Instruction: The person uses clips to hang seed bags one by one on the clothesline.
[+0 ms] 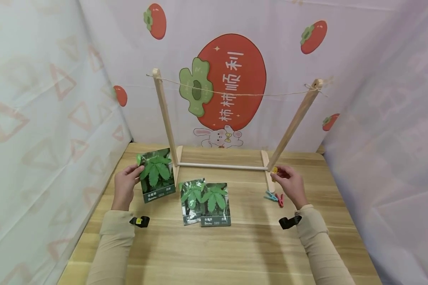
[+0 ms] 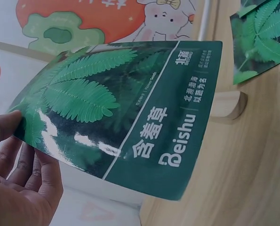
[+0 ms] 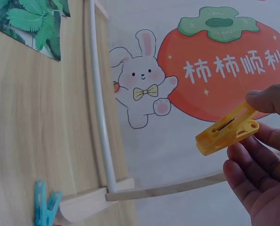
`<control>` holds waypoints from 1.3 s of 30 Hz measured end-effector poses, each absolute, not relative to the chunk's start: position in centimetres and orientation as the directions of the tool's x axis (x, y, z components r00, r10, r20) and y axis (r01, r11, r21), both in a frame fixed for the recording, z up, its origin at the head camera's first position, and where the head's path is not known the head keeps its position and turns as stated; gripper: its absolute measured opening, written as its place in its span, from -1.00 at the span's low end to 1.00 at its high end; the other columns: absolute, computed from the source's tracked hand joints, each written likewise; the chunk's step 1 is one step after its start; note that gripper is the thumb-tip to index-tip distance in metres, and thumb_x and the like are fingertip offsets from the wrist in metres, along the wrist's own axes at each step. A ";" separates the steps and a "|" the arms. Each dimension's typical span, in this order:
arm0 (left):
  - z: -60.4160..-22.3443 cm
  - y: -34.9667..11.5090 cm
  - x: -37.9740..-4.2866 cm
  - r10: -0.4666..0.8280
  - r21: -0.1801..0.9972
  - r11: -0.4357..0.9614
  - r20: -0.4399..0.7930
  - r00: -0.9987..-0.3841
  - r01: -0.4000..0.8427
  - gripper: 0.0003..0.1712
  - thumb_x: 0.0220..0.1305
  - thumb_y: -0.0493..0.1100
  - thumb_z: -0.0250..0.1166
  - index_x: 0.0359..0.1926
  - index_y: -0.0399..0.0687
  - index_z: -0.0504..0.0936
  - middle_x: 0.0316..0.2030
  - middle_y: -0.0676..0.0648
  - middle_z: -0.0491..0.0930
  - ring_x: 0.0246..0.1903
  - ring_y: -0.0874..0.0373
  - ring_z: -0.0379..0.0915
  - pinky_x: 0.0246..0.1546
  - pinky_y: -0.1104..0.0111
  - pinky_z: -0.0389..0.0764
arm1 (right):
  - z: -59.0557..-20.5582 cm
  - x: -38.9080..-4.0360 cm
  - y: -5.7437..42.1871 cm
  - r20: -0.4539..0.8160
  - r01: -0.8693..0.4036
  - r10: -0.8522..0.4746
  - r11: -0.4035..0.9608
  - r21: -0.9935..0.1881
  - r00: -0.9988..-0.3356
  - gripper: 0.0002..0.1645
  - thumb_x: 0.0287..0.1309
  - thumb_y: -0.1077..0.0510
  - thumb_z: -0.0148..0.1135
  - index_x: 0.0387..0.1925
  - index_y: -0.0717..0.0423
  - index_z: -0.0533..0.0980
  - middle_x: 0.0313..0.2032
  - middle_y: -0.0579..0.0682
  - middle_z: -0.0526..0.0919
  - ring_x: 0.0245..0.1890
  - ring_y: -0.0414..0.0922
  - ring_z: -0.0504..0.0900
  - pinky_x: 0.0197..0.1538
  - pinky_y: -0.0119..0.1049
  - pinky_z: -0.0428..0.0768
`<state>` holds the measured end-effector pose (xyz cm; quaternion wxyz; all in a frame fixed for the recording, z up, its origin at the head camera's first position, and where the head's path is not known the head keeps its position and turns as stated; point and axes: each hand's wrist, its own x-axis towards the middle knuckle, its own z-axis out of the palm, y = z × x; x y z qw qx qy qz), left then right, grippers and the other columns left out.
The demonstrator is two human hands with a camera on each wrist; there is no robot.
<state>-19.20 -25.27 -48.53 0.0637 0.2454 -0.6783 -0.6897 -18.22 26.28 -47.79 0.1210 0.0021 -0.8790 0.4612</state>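
In my left hand [image 1: 126, 183] a green seed packet [image 1: 157, 176] is pinched by its left edge, raised off the table; its leaf picture and white lettering face the left wrist view. My right hand [image 1: 291, 184] pinches a yellow clothespin [image 3: 227, 131] between thumb and fingers, beside the right post of the wooden frame. Two more seed packets lie on the table, the right packet [image 1: 215, 205] overlapping the left packet [image 1: 190, 202]. Near my right hand rest a blue clothespin [image 1: 270, 196] and a red clothespin [image 1: 280, 200].
A wooden frame stands at the back, with a left post [image 1: 165, 118], a right post [image 1: 294, 124] and a white rod [image 1: 222, 166] low between them. Twine [image 1: 235, 94] is tied across the post tops. Printed cloth [image 1: 285, 51] hangs behind and at both sides of the table [image 1: 214, 253].
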 end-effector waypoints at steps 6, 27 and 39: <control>-47.2 -25.2 -19.3 -0.429 0.972 -0.088 -0.235 -0.872 -0.219 -0.74 0.22 -0.11 0.39 -0.09 -0.04 0.63 -0.36 0.27 0.57 -0.37 0.45 0.53 -0.39 0.59 0.56 | -46.1 -18.6 26.1 0.266 -0.174 0.094 0.546 -0.819 -0.959 -0.64 0.14 0.26 0.35 -0.05 0.40 0.59 -0.22 0.31 0.63 -0.38 -0.58 0.45 -0.26 -0.74 0.46; -43.8 -23.9 -20.4 -0.410 0.985 -0.110 -0.164 -0.897 -0.129 -0.86 0.19 -0.18 0.40 -0.22 0.00 0.63 -0.35 0.24 0.60 -0.37 0.42 0.54 -0.37 0.59 0.55 | -38.8 -18.4 23.7 0.403 -0.349 0.010 0.481 -0.804 -0.915 -0.66 0.11 0.45 0.29 -0.06 0.59 0.53 -0.21 0.47 0.59 -0.34 -0.56 0.48 -0.21 -0.77 0.45; -42.2 -22.9 -21.1 -0.387 0.990 -0.119 -0.119 -0.914 -0.079 -0.90 0.19 -0.23 0.40 -0.30 -0.02 0.62 -0.49 0.25 0.64 -0.45 0.41 0.53 -0.41 0.59 0.54 | -39.0 -20.7 24.3 0.432 -0.375 0.039 0.431 -0.820 -0.901 -0.60 0.11 0.30 0.37 0.00 0.36 0.59 -0.28 -0.06 0.66 -0.33 -0.49 0.56 -0.22 -0.68 0.53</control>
